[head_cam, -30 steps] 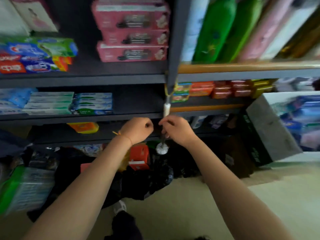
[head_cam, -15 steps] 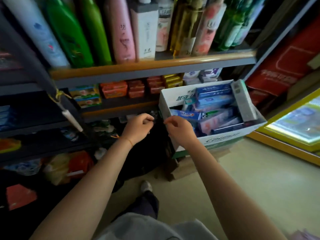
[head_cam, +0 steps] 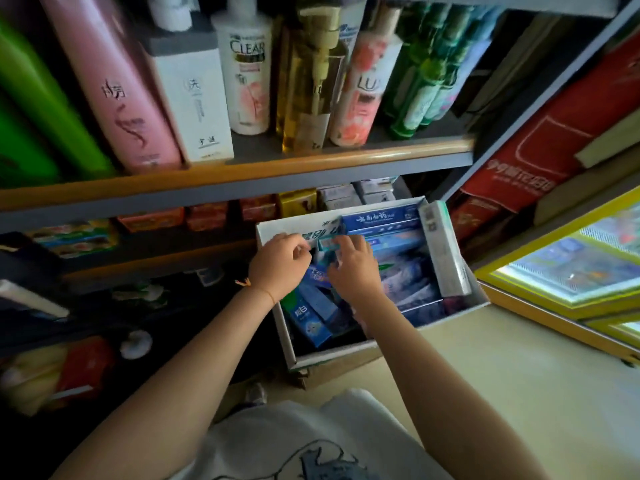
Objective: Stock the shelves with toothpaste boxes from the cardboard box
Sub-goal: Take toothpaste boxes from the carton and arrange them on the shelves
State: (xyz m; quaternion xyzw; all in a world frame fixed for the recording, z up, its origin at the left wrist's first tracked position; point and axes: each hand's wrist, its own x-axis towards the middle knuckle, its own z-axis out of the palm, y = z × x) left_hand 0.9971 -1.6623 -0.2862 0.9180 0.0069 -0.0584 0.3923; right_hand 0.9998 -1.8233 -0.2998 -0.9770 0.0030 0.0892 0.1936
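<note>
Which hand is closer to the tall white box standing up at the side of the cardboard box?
The right hand. It is over the middle of the cardboard box, nearer the tall white box at its right wall. The left hand is at the opposite, left side, farther away.

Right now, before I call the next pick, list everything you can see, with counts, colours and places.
White cardboard box: one, on the floor below the shelves, open.
Blue toothpaste boxes: several, mostly blue, inside it; count unclear.
Tall shampoo bottles: about ten, green, pink, white, gold, upper shelf.
Small orange and red packs: several, lower shelf.
Yellow-framed cabinet: one, right.
Left hand: in the box, fingers curled.
Right hand: reaching among the toothpaste boxes.
</note>
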